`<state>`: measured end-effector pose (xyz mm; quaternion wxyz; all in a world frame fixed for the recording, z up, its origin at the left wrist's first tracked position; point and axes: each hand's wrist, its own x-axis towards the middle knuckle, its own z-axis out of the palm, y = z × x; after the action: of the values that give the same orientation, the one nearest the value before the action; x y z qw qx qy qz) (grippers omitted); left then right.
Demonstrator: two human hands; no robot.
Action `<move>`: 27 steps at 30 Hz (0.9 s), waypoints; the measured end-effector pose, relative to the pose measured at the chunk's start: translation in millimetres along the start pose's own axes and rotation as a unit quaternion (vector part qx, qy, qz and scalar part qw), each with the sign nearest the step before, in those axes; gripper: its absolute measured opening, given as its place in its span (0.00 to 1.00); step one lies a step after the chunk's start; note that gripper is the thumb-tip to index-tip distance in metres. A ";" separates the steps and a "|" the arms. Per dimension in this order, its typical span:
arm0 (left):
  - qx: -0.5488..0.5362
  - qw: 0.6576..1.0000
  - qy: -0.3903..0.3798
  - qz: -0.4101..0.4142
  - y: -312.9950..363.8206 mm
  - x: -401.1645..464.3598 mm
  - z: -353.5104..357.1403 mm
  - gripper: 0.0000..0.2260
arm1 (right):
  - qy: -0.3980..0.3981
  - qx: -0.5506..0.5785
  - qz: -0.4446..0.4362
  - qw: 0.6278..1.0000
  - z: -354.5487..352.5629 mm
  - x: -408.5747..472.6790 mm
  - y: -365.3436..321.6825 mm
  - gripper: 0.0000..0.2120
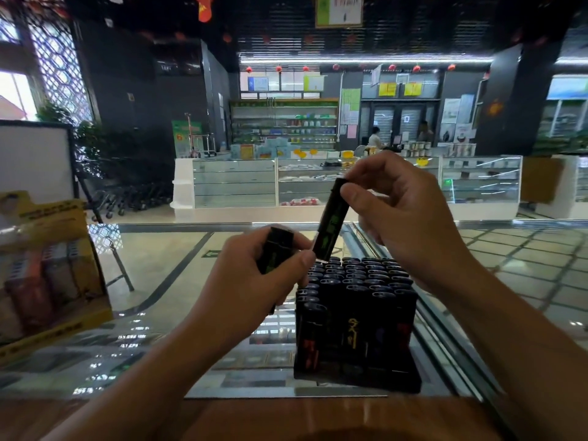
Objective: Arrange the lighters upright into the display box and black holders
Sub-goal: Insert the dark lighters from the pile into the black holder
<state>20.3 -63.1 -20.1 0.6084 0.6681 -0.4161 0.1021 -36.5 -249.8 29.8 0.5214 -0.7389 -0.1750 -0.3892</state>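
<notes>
The right hand (394, 211) is pinching the cap end of a slim black lighter with green markings (329, 221), tilted, its base touching the left thumb tip. The left hand (254, 275) is gripping other black lighters (276, 253), fingers curled round them. Just below the fingers, a black holder (358, 378) packed with upright black lighters is standing on the glass counter (159, 338). Left of both hands, a yellow cardboard display box (47, 268) is holding coloured lighters.
</notes>
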 end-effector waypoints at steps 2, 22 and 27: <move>0.002 1.000 0.006 0.001 0.6 0.6 0.0 0.05 | -0.013 -0.003 0.003 1.000 1.5 -1.9 -1.1 0.07; 0.145 0.983 -0.075 -0.088 -29.7 -3.0 -2.7 0.02 | -0.073 -0.297 -0.006 0.952 -8.9 -59.0 -12.8 0.09; 0.150 0.981 -0.081 -0.096 -28.0 -4.3 -2.8 0.01 | -0.097 -0.381 -0.049 0.918 1.6 -67.4 3.0 0.09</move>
<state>37.6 -61.2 -42.7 0.4729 0.7943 -0.3780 0.0504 -76.7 -239.6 -23.4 0.1612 -0.9062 -0.0990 -0.3782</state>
